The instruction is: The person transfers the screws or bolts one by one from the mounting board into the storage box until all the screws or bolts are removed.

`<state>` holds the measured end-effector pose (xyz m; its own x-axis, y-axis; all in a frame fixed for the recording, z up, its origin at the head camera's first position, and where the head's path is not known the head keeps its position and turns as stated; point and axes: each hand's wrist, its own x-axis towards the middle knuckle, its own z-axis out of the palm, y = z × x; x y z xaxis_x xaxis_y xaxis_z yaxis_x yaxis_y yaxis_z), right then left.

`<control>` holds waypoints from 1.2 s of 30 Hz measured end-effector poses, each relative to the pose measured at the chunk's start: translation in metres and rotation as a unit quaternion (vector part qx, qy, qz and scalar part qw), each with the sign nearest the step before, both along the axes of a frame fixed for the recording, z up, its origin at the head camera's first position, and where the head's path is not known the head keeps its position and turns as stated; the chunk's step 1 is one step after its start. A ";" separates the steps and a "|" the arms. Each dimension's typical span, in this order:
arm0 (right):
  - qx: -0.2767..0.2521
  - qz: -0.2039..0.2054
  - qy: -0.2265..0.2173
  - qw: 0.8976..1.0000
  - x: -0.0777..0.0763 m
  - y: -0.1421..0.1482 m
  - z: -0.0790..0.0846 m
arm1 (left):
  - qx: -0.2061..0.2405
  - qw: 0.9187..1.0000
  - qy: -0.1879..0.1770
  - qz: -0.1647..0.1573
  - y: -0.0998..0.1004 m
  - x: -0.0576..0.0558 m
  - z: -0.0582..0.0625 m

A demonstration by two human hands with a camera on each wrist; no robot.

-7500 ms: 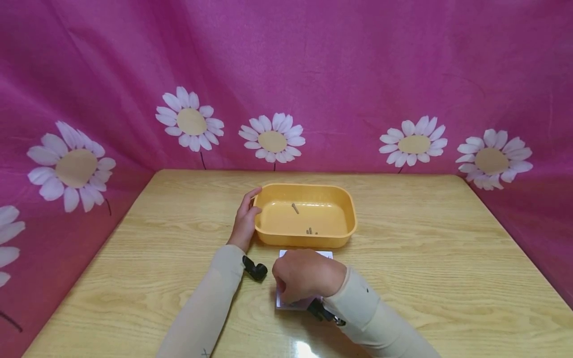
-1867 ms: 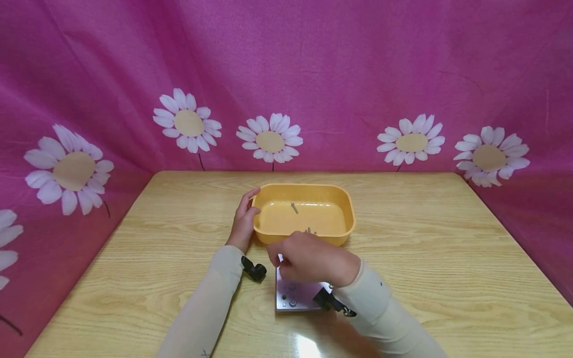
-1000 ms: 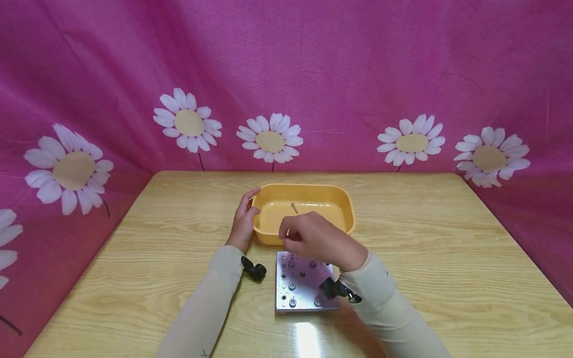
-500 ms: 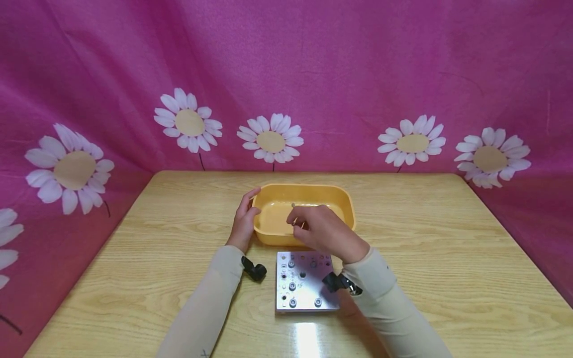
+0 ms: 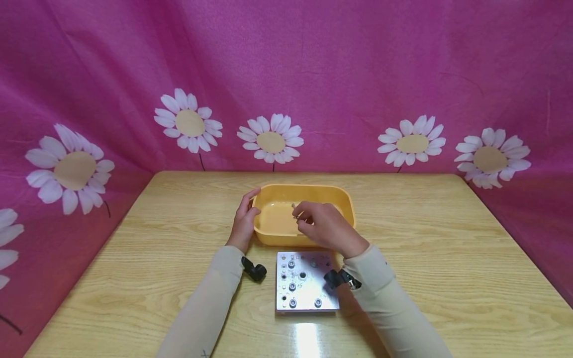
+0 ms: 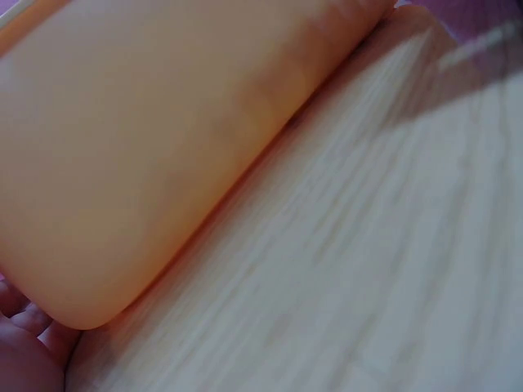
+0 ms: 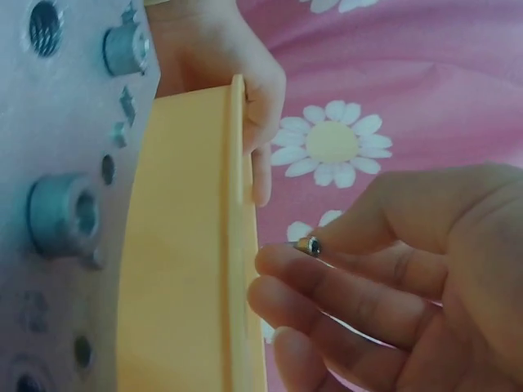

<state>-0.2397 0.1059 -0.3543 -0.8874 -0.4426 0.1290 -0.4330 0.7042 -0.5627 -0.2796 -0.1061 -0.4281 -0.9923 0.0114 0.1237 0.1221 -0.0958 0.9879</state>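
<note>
My right hand (image 5: pixel 327 223) is over the yellow plastic tub (image 5: pixel 304 239). Thumb and forefinger pinch a small socket-head screw (image 7: pixel 309 245), its hex recess showing in the right wrist view. Another screw (image 5: pixel 293 205) lies in the tub, just beyond the fingertips. My left hand (image 5: pixel 243 221) holds the tub's left end, thumb over the rim. In front of the tub lies a square metal plate (image 5: pixel 306 293) with several holes. Several socket-head screws (image 7: pixel 65 216) stand up from the plate.
A wooden table (image 5: pixel 425 238) carries the tub and plate. Behind it hangs a magenta curtain (image 5: pixel 340 74) printed with white daisies. Black wrist cameras (image 5: pixel 253 270) are strapped to both sleeves; the right one hangs over the plate's right side.
My right hand has moved from over the plate to the tub, uncovering most of the plate. In the last second it shifts slightly right, a screw between its fingertips. The left hand stays put.
</note>
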 end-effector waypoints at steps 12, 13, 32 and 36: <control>-0.056 -0.060 -0.003 0.997 -0.008 0.006 -0.008 | 0.010 1.000 0.001 -0.006 0.000 0.004 0.004; -0.056 -0.060 -0.002 0.997 -0.008 0.006 -0.008 | 0.011 1.000 0.001 -0.005 0.001 0.004 0.004; -0.027 -0.059 -0.026 0.998 -0.007 0.007 -0.005 | 0.019 1.000 0.003 -0.007 0.001 0.003 0.003; -0.026 -0.063 -0.034 0.997 -0.007 0.007 -0.004 | 0.021 1.000 0.005 -0.005 0.001 0.003 0.003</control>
<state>-0.2467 0.1131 -0.3581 -0.9433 -0.3205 0.0870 -0.3021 0.7195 -0.6253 -0.2765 -0.1047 -0.4250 -0.9908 0.0167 0.1344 0.1308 -0.1389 0.9816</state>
